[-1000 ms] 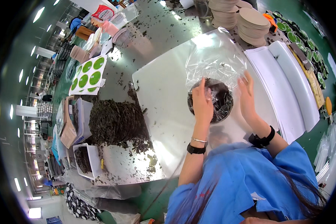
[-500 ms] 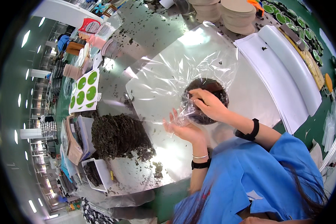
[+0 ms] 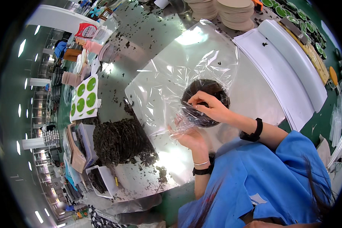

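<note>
Left hand: the left hand [image 3: 189, 135] sits palm-up near the front edge of the bench, fingers curled loosely round a gathered fold of the clear plastic sheet [image 3: 178, 79] — a light, half-closed hold on the film, not a tight fist.

Right hand: the right hand [image 3: 211, 108] reaches across from the right, thumb and fingertips pinched on the edge of the film right at the near rim of the dark round cake [image 3: 206, 99]; whether the fingers also press the cake itself I cannot tell.

Dark round cake: a flat disc of pressed dark leaves, lying on the white board [image 3: 250, 95] toward the middle of the bench, wrapped under the plastic and partly hidden by the right hand.

Clear plastic sheet: crinkled and shiny, spread from the cake back toward the far edge of the bench, its near part bunched between the two hands.

Loose leaf pile: a dark heap [image 3: 119, 140] on the left part of the bench, well apart from the cake, with crumbs scattered around it.

White trays: long white trays [image 3: 288, 60] along the right edge of the bench — one has a small dark fleck on it.

Paper discs: stacks of tan round discs [image 3: 235, 13] at the far edge.

Green sticker sheet: a white sheet with green round labels [image 3: 84, 97] at the left edge.

Wrists: a black band on each wrist, plus a thin bracelet on the left.
</note>
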Demonstrator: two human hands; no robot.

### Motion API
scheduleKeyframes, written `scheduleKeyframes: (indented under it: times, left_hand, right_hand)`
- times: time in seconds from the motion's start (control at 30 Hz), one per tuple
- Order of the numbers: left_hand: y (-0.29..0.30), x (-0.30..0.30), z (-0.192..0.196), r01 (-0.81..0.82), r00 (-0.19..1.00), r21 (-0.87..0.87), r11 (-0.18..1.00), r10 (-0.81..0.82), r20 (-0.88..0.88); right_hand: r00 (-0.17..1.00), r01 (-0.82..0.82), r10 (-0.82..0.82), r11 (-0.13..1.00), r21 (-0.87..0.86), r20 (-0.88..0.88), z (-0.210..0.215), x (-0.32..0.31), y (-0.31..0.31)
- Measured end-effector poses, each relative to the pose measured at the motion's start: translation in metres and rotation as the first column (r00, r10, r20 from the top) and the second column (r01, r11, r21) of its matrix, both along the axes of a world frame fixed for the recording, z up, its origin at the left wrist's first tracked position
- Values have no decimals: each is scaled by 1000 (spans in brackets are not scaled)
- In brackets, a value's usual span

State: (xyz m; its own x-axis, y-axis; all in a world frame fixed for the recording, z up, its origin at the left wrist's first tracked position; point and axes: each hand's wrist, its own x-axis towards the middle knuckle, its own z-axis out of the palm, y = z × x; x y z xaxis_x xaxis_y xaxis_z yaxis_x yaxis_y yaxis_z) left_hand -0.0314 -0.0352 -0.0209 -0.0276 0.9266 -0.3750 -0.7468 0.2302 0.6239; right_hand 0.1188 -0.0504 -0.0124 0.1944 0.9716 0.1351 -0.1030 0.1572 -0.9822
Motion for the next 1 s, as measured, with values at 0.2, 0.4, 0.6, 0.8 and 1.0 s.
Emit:
scheduleKeyframes:
  times: [0.2,0.4,0.6,0.8,1.0]
  left_hand:
    - [0,-4,4,107,994,78,991,-110,31]
    - [4,35,24,-13,700,669,743,484,-525]
    - [25,49,25,844,170,339,415,393,-904]
    - [23,67,23,847,-94,144,511,411,-907]
    - [73,8,31,989,-109,-123,86,-151,-983]
  right_hand:
    - [994,-69,66,997,-28,-82,8,-1,-1]
    - [890,439,-456,860,261,6,1,-7,-8]
    - [561,694,-785,619,368,264,19,11,-33]
    - [781,485,-467,872,-68,-415,17,48,-17]
    - [556,-36,-217,958,284,802,20,49,-22]
